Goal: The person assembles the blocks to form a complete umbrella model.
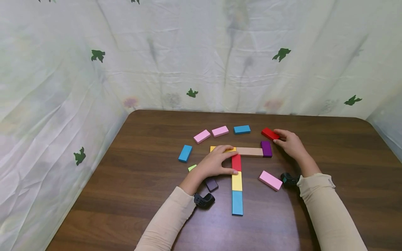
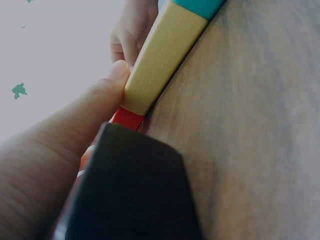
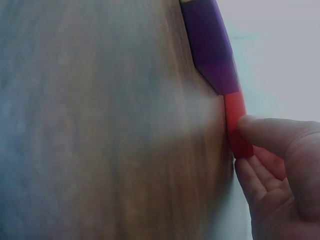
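Note:
My right hand (image 1: 292, 144) pinches the near end of a red block (image 1: 269, 133) at the upper right, thumb on one side and fingers on the other in the right wrist view. A purple block (image 1: 266, 149) stands close by, at the end of a tan block (image 1: 249, 152). Over the left part of the row, my left hand (image 1: 215, 163) lies with fingers extended across a yellow block (image 1: 233, 149), partly covering it. Its thumb tip touches where a second red block (image 1: 236, 163) meets another yellow block (image 1: 237, 182). A blue block (image 1: 237, 203) ends that column.
Two pink blocks (image 1: 220, 131) and a blue block (image 1: 242, 129) form an arc behind the row. Another blue block (image 1: 185, 153) lies left. Near the left wrist are a green block (image 1: 192, 167) and a dark block (image 1: 211, 184). A pink block (image 1: 270, 180) sits beside the right wrist.

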`<state>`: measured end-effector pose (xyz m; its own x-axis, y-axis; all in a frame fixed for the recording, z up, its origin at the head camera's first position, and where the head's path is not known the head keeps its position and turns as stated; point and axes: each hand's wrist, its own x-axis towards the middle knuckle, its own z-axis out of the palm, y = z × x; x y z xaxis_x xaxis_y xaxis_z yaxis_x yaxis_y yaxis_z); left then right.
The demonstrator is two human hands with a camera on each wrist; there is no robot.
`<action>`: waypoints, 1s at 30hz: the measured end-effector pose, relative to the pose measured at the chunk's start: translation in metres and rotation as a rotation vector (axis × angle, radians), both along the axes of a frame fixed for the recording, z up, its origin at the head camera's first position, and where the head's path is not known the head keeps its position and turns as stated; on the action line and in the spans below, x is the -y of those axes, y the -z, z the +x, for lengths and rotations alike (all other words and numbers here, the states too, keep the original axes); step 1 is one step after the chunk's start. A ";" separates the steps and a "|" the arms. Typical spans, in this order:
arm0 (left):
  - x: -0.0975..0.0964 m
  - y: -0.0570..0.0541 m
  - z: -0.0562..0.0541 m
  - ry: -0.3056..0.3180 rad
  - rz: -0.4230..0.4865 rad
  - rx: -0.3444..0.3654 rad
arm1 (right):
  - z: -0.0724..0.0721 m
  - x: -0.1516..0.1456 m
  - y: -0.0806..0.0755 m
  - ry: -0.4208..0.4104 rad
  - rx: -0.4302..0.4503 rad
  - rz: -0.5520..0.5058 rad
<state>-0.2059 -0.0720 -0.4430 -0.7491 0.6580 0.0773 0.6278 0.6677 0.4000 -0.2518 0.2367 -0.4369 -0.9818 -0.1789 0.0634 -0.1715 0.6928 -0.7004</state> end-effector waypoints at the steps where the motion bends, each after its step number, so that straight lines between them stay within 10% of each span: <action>1: 0.000 0.000 0.000 -0.001 0.000 0.001 | 0.000 0.000 0.000 0.001 -0.006 0.013; 30: 0.000 0.001 0.000 -0.004 0.007 0.005 | -0.007 0.022 -0.006 0.000 -0.042 0.065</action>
